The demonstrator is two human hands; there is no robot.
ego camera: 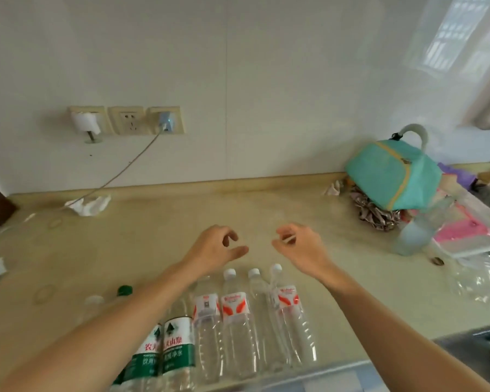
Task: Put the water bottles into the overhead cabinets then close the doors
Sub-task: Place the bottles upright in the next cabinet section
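Both hands, left (215, 247) and right (297, 244), empty, fingers loosely curled, above the water bottles (235, 321).

A: Surface?
B: Beige stone-look countertop (181, 222), against a white wall.
A: On it?
B: Row of clear plastic water bottles (238, 321) at the front edge, some green-labelled, some red-and-white. Crumpled white tissue (89, 205) back left. Teal fabric zip bag (393, 174) back right, atop crumpled cloth. Clear plastic tray (470, 244) far right, frosted plastic cup (413, 236) beside it.
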